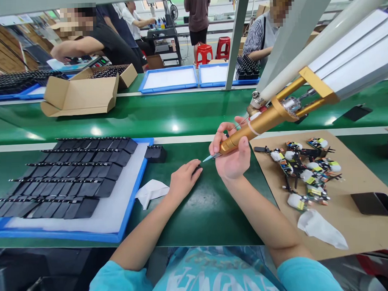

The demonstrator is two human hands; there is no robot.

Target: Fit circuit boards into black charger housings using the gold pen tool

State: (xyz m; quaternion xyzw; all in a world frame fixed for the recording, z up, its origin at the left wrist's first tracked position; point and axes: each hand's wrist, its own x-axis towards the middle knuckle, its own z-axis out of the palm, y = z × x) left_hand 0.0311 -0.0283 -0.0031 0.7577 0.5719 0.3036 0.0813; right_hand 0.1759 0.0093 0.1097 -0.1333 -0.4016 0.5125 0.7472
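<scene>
My right hand [231, 163] is wrapped loosely round a gold dispensing gun [240, 139], its thumb on the near side. The gun's tapered light-blue nozzle [209, 158] points down and left. Just past that tip, my left hand [183, 180] pinches a small black part [198, 166] low over the green bench. Most of this part is hidden by the fingers. Beyond my left hand a single black housing [155, 154] stands beside the blue-rimmed tray [132, 198]. Rows of similar black housings [96, 166] lie on the tray's white liner.
A white cloth [151, 193] lies by my left wrist. At right, a cardboard sheet [350, 237] bears several wired circuit boards [309, 167], another cloth [321, 229] and a dark phone [374, 203]. An open carton [80, 96] sits on the green conveyor [180, 114]; people work beyond.
</scene>
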